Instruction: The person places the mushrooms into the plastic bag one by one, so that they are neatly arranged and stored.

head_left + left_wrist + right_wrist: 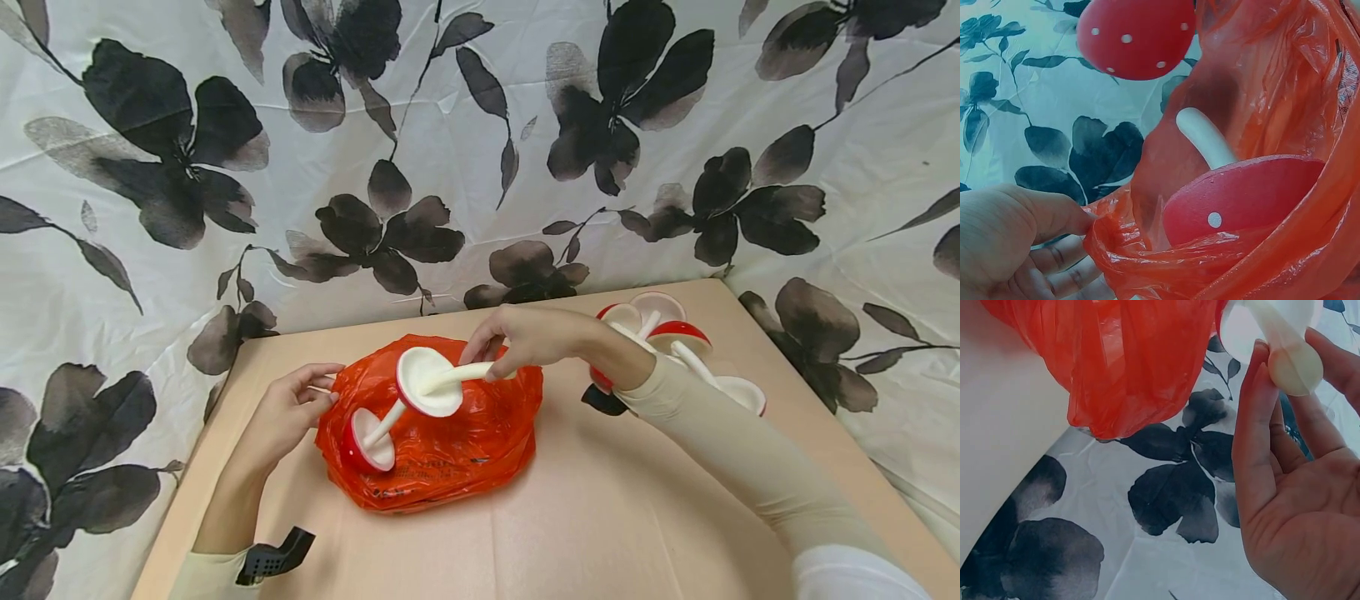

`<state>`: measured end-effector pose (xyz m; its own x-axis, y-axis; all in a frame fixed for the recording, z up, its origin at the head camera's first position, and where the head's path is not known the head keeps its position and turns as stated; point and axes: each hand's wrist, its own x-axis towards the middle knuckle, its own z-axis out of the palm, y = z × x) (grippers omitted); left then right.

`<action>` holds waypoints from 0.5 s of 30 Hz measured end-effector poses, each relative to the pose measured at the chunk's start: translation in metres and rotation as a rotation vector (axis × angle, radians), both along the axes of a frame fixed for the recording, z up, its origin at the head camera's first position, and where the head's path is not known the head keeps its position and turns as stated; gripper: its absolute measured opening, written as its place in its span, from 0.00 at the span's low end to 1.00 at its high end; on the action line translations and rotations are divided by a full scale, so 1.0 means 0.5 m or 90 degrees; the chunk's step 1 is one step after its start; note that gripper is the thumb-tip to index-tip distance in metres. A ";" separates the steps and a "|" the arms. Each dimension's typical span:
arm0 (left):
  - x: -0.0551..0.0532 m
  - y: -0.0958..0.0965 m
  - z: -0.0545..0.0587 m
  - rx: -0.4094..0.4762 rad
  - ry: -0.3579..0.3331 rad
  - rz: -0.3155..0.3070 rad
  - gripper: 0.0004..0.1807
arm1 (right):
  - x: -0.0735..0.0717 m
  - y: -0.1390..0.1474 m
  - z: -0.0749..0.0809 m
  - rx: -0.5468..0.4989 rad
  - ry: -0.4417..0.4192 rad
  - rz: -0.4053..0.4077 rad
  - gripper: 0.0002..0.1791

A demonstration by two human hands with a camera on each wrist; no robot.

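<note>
A crumpled orange-red plastic bag (480, 467) lies on the table. Over it, my right hand (525, 337) pinches the pale stem of a toy mushroom (423, 382), whose white underside faces up toward me. That mushroom's red cap (1138, 40) with white dots shows at the top of the left wrist view. A second toy mushroom (367, 442) sits in the bag's mouth, its white stem slanting up; folds of plastic cover part of its cap (1241, 197). At the bag's left side, my left hand (285, 417) pinches the bag's edge between thumb and fingers.
Several more red-and-white toy mushrooms (678, 333) lie at the table's back right, partly behind my right forearm. The light wooden table (600, 517) ends at a white cloth (480, 125) with dark flowers. A black wrist strap (276, 557) circles my left sleeve.
</note>
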<state>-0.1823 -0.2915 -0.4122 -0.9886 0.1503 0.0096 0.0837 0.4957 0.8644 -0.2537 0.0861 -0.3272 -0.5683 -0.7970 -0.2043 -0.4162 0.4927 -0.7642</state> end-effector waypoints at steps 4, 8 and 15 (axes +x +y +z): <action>0.000 0.000 0.000 0.001 0.000 0.002 0.22 | -0.003 -0.005 -0.005 0.005 0.003 0.039 0.15; 0.000 0.001 0.000 -0.001 0.002 0.003 0.22 | -0.006 -0.011 -0.013 0.013 0.010 0.070 0.14; -0.001 0.003 0.000 0.002 0.004 0.001 0.22 | -0.010 -0.031 -0.027 0.067 0.033 0.101 0.13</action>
